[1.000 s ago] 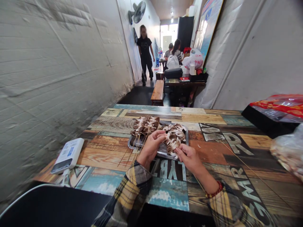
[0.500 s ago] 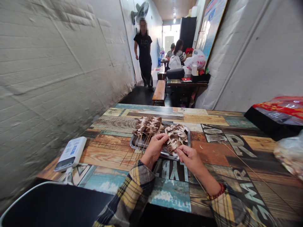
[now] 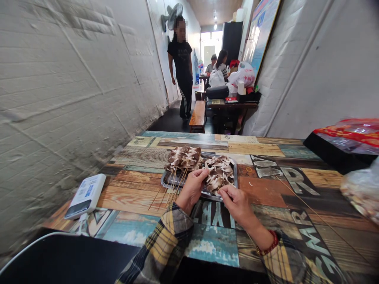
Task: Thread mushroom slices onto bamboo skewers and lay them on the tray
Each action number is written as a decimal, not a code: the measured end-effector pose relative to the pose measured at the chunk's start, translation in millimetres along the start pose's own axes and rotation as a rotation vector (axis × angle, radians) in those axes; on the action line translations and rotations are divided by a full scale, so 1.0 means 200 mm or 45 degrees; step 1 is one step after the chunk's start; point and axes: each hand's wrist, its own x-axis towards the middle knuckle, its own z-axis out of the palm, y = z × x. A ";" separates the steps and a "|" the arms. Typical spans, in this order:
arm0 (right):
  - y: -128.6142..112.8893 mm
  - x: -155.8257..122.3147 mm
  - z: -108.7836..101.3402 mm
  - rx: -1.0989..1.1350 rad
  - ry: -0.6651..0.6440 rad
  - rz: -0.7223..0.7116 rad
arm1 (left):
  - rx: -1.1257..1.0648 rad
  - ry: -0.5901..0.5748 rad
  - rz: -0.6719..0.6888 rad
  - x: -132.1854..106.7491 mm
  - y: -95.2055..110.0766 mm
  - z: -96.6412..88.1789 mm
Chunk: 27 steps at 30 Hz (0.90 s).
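Note:
A metal tray [image 3: 236,177] holds skewered mushrooms [image 3: 183,158] on its left, their thin bamboo sticks poking out over the near edge. On the right side of the tray lie more brown-and-white mushrooms [image 3: 222,162]. My left hand [image 3: 192,188] is closed in a pinch on a mushroom at the left edge of this right-hand group. Opposite it, my right hand [image 3: 238,203] is closed round a bamboo skewer [image 3: 251,239], whose rear end shows below the wrist. The skewer's tip is hidden among the mushrooms.
A single skewer [image 3: 314,211] lies on the patterned table [image 3: 127,193] at right. A white power bank [image 3: 89,195] with a cable sits at left. Plastic bags [image 3: 363,189] and a black box [image 3: 328,152] are at the right edge. A person [image 3: 182,63] stands beyond, near a bench [image 3: 197,114].
My right hand has shifted slightly down and left beside the mushrooms, while my left hand keeps its pinch. The person in black has come closer and turned their head.

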 end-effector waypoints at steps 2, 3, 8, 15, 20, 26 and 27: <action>0.00 0.00 0.00 -0.004 0.023 -0.006 | -0.005 -0.011 0.024 0.00 -0.01 0.00; -0.01 0.00 0.00 -0.003 0.030 -0.008 | -0.001 -0.021 0.029 0.00 -0.01 0.01; -0.01 0.01 0.00 -0.070 0.055 -0.006 | 0.061 -0.049 0.003 -0.02 -0.01 0.02; 0.00 0.02 -0.01 -0.043 0.051 -0.001 | 0.046 -0.059 0.014 -0.02 -0.02 0.03; 0.03 0.04 -0.05 0.144 0.002 0.080 | -0.073 -0.019 0.090 0.01 0.01 -0.01; 0.08 0.06 -0.08 0.393 0.020 0.205 | 0.078 0.043 0.242 0.02 0.04 -0.04; 0.09 0.06 -0.08 0.415 0.041 0.218 | 0.163 0.054 0.275 0.03 0.03 -0.03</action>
